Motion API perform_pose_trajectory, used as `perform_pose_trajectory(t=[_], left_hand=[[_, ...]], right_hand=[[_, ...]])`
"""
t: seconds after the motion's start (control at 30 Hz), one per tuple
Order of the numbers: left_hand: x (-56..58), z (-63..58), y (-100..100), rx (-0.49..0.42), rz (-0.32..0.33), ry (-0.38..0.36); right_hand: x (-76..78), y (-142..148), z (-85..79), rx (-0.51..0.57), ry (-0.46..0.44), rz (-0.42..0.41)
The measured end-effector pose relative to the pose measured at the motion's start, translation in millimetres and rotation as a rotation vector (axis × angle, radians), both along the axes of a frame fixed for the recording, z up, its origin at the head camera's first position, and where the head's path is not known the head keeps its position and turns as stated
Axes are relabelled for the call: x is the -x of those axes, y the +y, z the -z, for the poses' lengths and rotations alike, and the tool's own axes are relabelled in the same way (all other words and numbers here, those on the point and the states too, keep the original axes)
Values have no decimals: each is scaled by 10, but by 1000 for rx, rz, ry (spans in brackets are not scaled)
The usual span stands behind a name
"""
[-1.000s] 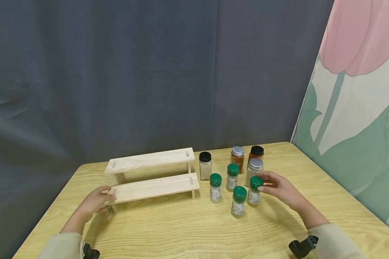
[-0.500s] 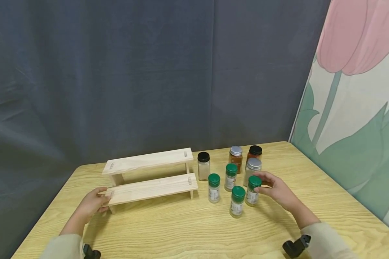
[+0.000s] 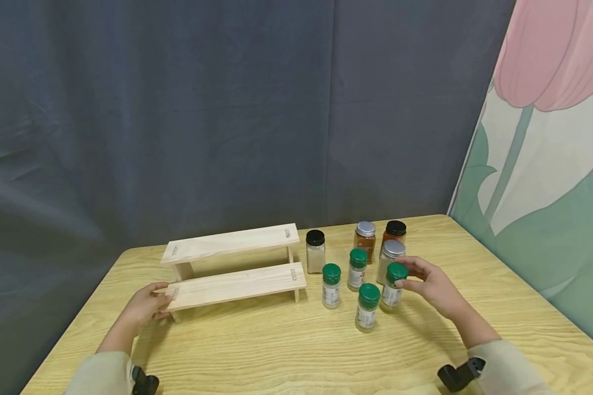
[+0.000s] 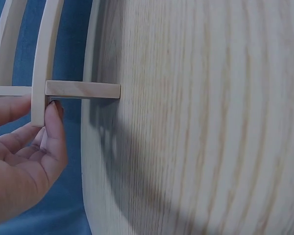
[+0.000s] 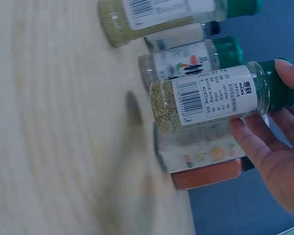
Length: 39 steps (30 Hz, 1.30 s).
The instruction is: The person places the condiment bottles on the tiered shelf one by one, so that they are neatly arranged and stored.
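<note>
My left hand (image 3: 145, 307) pinches the left end of the lower board of a two-step wooden rack (image 3: 237, 285), thumb above and fingers below. The left wrist view shows these fingers beside a short rack leg (image 4: 83, 89). My right hand (image 3: 432, 288) grips a green-lidded spice jar (image 3: 391, 293) by its lid, thumb on one side and fingers on the other. In the right wrist view, greenish flakes fill the bottom of this labelled spice jar (image 5: 206, 98). The jar is slightly tilted, with its shadow apart from its base.
Other green-lidded jars (image 3: 366, 315) stand left of the held one. Behind are a silver-lidded jar (image 3: 391, 252), an orange-brown jar (image 3: 365, 241), a black-lidded reddish jar (image 3: 394, 233) and a black-lidded pale jar (image 3: 315, 258). A dark curtain (image 3: 227, 120) hangs behind the table (image 3: 257, 356).
The right hand has raised the green-lidded spice jar slightly and tilted it. The left hand keeps its grip on the rack, which stays in place; the head view has shifted a little.
</note>
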<state>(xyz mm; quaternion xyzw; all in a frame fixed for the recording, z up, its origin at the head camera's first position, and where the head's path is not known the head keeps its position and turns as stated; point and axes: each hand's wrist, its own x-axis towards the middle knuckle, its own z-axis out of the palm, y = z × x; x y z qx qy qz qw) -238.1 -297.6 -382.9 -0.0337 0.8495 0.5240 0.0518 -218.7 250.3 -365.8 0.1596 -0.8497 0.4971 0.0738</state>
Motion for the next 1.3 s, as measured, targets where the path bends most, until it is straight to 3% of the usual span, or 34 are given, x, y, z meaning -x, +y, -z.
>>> perform_pose_trajectory(t=[0.3, 0.63, 0.83, 1.3], left_hand=[[160, 220, -140, -72, -56, -18], [60, 66, -18, -133, -71, -45], [65, 61, -39, -178, -92, -64], [64, 42, -22, -184, -110, -78]], right_hand=[[-13, 19, -265, -49, 28, 50], [56, -102, -632, -70, 64, 54], [100, -223, -796, -39, 89, 36], [167, -559, -1051, 57, 110, -55]])
